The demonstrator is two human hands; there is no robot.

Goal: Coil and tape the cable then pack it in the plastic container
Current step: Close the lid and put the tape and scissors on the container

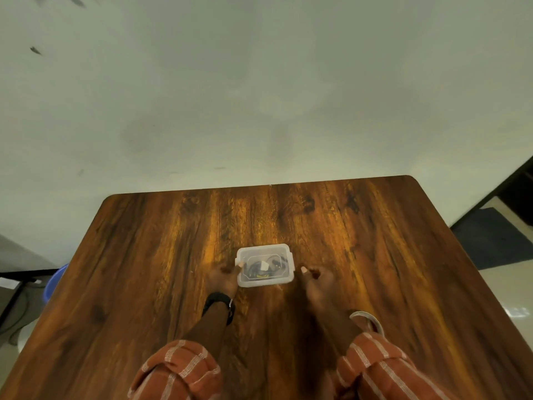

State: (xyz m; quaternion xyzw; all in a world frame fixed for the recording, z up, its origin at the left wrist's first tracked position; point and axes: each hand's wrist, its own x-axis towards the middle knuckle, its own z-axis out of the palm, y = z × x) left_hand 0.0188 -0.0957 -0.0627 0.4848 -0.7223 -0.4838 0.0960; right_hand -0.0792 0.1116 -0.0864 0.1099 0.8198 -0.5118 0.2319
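Note:
A small clear plastic container (264,265) with its lid on sits in the middle of the wooden table (375,241). Through the lid I see the coiled dark cable (256,268) with a white piece of tape on it. My left hand (223,277) rests on the table against the container's left side, thumb touching the lid edge. My right hand (315,280) lies just right of the container, fingers loosely curled, a small gap between it and the box. A roll of tape (367,320) lies on the table by my right forearm.
The table's far edge meets a pale wall. A blue bucket (54,281) stands on the floor left of the table, beside a dark stand and cables. A dark mat (490,241) lies on the floor at the right.

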